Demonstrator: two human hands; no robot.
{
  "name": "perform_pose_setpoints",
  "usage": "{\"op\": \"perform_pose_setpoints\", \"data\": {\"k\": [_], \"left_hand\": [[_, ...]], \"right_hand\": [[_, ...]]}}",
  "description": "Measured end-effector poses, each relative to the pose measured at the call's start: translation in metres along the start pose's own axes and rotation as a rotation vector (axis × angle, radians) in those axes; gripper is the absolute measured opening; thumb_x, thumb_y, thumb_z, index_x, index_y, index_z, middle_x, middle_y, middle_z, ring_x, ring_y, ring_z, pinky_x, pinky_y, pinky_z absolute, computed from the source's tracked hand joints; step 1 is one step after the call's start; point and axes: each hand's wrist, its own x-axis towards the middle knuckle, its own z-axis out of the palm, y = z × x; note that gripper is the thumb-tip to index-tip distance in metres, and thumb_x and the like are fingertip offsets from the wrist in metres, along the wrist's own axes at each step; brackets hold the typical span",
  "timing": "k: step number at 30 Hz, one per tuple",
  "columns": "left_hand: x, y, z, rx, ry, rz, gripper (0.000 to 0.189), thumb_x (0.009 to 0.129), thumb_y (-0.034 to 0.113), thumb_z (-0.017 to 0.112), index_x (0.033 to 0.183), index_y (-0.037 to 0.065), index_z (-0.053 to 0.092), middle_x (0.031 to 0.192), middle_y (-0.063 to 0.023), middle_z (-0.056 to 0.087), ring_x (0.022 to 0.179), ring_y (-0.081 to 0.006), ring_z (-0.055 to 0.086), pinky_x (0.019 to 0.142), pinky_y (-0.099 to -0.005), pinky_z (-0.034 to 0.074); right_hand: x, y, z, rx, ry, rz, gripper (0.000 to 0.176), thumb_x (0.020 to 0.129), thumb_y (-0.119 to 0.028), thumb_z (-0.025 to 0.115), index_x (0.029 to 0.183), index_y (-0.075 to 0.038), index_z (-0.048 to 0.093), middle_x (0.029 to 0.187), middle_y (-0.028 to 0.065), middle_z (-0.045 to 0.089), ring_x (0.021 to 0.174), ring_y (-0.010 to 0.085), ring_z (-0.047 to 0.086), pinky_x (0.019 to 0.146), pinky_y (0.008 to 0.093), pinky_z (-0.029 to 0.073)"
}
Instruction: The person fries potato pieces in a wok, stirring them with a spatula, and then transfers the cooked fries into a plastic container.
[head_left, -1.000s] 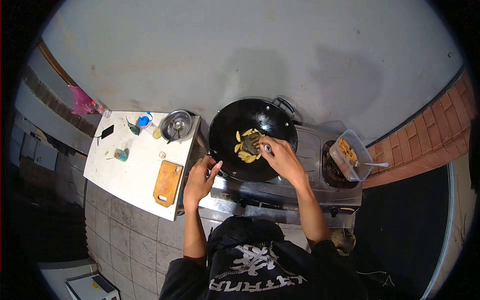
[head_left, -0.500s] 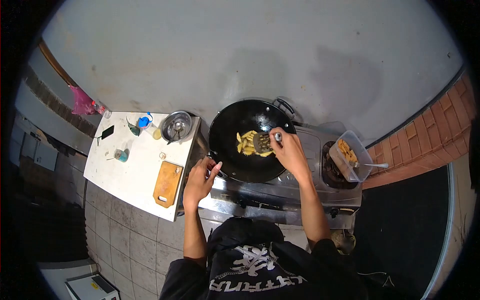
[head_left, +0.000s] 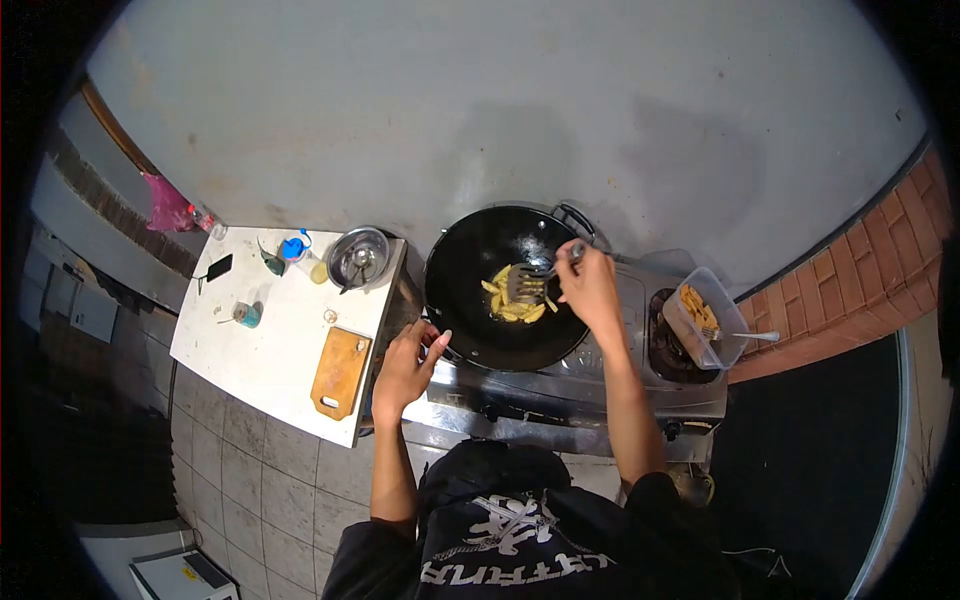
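A black wok [head_left: 470, 240] sits on the stove with a small heap of yellow fried pieces, like potato wedges, [head_left: 508, 308] at its middle. My right hand [head_left: 592, 290] is closed round the handle of a slotted metal spatula [head_left: 527, 284]. The spatula's blade lies over the pieces. At the wok's lower left rim, my left hand [head_left: 402, 370] has its fingers curled at the side handle, which they largely hide.
To the right, a clear plastic container [head_left: 735, 325] holds browned pieces and a fork [head_left: 750, 336]. On the white table [head_left: 260, 350] at left are a metal bowl [head_left: 358, 258], a wooden cutting board [head_left: 340, 375], a blue-capped bottle [head_left: 303, 258], a jar [head_left: 246, 315] and a phone [head_left: 219, 267].
My right hand has moved slightly right and up, and the spatula blade has turned over the pieces, which have shifted a little. My left hand stays at the wok's handle.
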Motion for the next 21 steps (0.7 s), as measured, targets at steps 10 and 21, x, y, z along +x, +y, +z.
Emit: {"op": "perform_pose_setpoints", "data": {"k": [10,21], "left_hand": [[0.002,0.001,-0.002,-0.003,-0.05,-0.016,0.036,0.098,0.031,0.065,0.093,-0.004,0.06,0.08,-0.018,0.06,0.066,-0.0294,0.057,0.063,-0.0391,0.046],[0.001,-0.001,-0.005,-0.013,-0.071,-0.01,0.034,0.097,0.031,0.066,0.094,-0.003,0.06,0.081,-0.0176,0.06,0.067,-0.0297,0.057,0.064,-0.0391,0.046]], "right_hand": [[0.005,-0.009,-0.01,-0.231,-0.085,-0.127,0.014,0.091,-0.01,0.061,0.094,0.004,0.062,0.074,0.0264,0.063,0.073,0.0456,0.063,0.065,0.0478,0.048],[0.0,-0.002,-0.006,-0.34,0.005,-0.202,0.015,0.092,-0.01,0.059,0.086,0.004,0.059,0.071,0.0246,0.062,0.065,0.0418,0.064,0.06,0.0437,0.047]]}}
